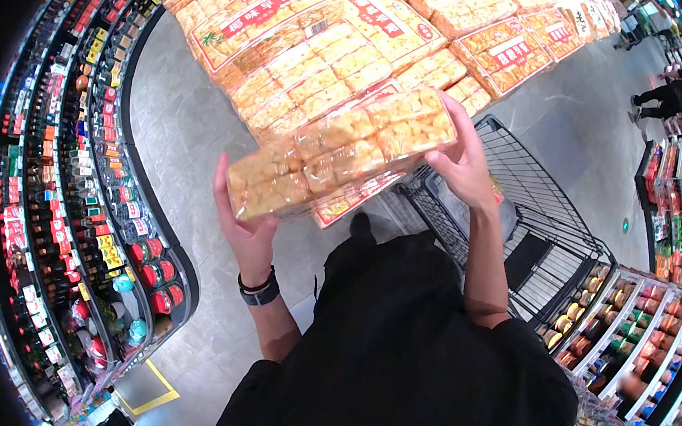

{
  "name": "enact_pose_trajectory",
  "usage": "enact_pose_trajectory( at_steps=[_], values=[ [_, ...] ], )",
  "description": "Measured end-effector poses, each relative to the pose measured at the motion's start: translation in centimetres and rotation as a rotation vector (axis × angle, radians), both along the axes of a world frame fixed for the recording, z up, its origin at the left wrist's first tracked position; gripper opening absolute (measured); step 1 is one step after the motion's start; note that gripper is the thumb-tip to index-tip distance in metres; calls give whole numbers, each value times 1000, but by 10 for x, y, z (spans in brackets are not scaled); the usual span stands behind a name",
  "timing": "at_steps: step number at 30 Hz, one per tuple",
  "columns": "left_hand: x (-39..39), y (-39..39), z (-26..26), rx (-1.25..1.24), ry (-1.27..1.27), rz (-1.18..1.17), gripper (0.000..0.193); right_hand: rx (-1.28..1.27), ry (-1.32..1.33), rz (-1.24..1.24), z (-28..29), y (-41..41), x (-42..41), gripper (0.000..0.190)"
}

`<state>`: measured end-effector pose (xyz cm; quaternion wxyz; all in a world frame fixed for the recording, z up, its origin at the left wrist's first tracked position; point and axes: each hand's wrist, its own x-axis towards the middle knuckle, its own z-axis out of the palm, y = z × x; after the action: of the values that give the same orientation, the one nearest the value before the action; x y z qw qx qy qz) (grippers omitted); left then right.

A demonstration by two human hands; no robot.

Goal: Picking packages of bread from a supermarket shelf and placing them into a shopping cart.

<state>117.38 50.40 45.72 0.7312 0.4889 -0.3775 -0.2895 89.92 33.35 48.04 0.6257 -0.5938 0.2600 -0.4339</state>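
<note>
A clear-wrapped block of golden puffed pastry squares (347, 152) is held up between both of my hands, tilted with its right end higher in the picture. My left hand (247, 228) grips its lower left end, with a dark band and watch on that wrist. At the upper right end, my right hand (460, 157) has its thumb on the near side and its fingers behind. Beneath the block shows a red-edged printed package (358, 196), partly hidden. Just beyond is a piled display of similar wrapped pastry packs (310, 81), some bearing red printed labels.
A black wire shopping cart (540, 189) stands at my right, with a clear plastic item inside. Curved shelving (91, 189) full of bottles and packets lines the left. More stocked shelves (630, 339) are at the right. Farther off, a person (675, 97) in dark clothes is visible.
</note>
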Motion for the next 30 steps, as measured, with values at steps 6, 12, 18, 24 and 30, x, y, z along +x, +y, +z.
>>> enact_pose_trajectory(
  at_steps=[6, 12, 18, 24, 30],
  values=[
    [-9, 6, -12, 108, -41, -106, 100, -52, 18, 24, -14, 4, -8, 84],
    [-5, 1, -16, 137, -12, -78, 110, 46, -29, 19, -18, 11, -9, 87],
    [14, 13, -59, 164, -70, -15, 88, 42, 115, 5, -11, 11, -12, 84],
    [2, 5, -51, 92, -34, 69, 68, -143, 154, 7, -14, 3, -30, 86],
    [-35, 12, -22, 94, -204, 63, 71, -156, 68, -33, 8, 16, -106, 84]
  ],
)
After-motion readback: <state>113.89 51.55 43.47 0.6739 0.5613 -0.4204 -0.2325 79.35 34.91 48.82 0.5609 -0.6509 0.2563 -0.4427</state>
